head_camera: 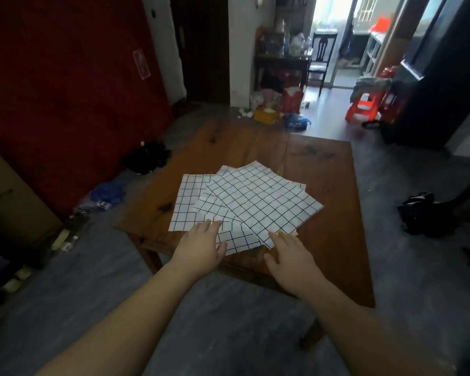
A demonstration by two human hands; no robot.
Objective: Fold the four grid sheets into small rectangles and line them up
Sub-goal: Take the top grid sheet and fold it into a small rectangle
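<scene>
Left hand (201,246), right hand (292,256) on fanned grid sheets (255,202)

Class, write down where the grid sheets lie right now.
In the head view, the grid sheets lie fanned and overlapping on the wooden table, toward its near edge, with the left hand and right hand at their near corners.

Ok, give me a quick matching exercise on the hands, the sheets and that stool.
1. left hand
2. right hand
3. grid sheets
4. stool

A. red, on the floor beyond the table
B. fanned out unfolded, overlapping
C. open, at the near corner of the top sheet
D. open, fingers on a lower sheet

Pairs: 1-D; 2-C; 3-B; 4-A.
</scene>
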